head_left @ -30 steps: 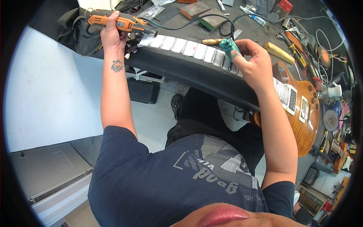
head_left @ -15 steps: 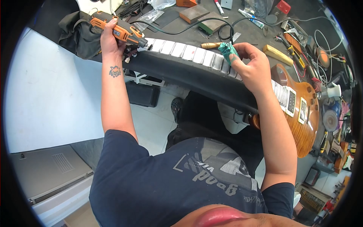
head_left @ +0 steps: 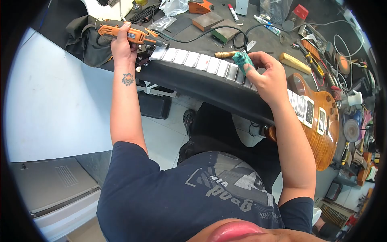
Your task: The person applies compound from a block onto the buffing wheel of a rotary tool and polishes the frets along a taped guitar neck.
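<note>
My left hand (head_left: 124,47) is wrapped round an orange and black rotary tool (head_left: 131,35), its nose pointing right over the far end of a guitar neck. The fretboard (head_left: 197,60) is covered in silvery masking strips with the frets showing between them. Between the thumb and fingers of my right hand (head_left: 268,76) is a rough green chunk (head_left: 242,62), which looks like polishing compound, just above the neck. The amber guitar body (head_left: 322,141) lies to the right, partly behind my right forearm. A gap separates the tool's tip from the green chunk.
The tool's cord (head_left: 201,37) loops across the dark bench. Behind the neck lie a wooden-handled tool (head_left: 225,54), sanding blocks (head_left: 207,21) and a yellow wooden bar (head_left: 295,63). Pliers and cables crowd the right side. A dark cloth (head_left: 86,40) lies at the left.
My left hand and the rotary tool have moved slightly right, and the tool now lies more level. My right hand keeps the green chunk in nearly the same place, a little lower.
</note>
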A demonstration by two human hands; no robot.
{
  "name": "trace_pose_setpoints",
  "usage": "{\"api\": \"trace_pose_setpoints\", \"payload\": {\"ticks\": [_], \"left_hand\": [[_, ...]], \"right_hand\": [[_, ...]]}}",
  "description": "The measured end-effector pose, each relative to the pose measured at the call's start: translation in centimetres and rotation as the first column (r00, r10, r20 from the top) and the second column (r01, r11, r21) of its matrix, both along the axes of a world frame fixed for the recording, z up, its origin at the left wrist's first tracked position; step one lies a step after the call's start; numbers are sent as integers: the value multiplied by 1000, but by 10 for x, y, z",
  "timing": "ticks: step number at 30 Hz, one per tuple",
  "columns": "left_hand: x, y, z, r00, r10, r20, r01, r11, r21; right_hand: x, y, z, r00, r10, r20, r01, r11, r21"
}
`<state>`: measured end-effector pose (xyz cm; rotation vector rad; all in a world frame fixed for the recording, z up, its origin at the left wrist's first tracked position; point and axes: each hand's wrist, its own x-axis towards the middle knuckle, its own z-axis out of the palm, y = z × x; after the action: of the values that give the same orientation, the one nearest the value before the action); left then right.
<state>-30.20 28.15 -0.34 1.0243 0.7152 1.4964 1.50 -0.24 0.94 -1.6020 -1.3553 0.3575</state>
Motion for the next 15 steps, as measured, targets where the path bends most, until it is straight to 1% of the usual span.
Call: {"api": "trace_pose_setpoints", "payload": {"ticks": [1,4,10,12,15], "left_hand": [[1,-1,0,1000,4,1,-4,1000,0],[-8,1,-1,998,-54,-19,53,998,-28],[-25,16,-10,979,-204,3,204,979,-15],[-28,19,-15,974,-217,73,219,975,-27],[-33,17,-13,941,-304,150,304,952,24]], "right_hand": [[0,-1,-1,1000,3,0,-3,1000,4],[1,0,-1,1000,10,-6,-10,1000,8],[3,1,-3,999,16,-46,-16,1000,-9],[6,1,-4,997,20,-70,-22,999,-28],[15,7,-3,967,23,-253,-52,993,-109]]}}
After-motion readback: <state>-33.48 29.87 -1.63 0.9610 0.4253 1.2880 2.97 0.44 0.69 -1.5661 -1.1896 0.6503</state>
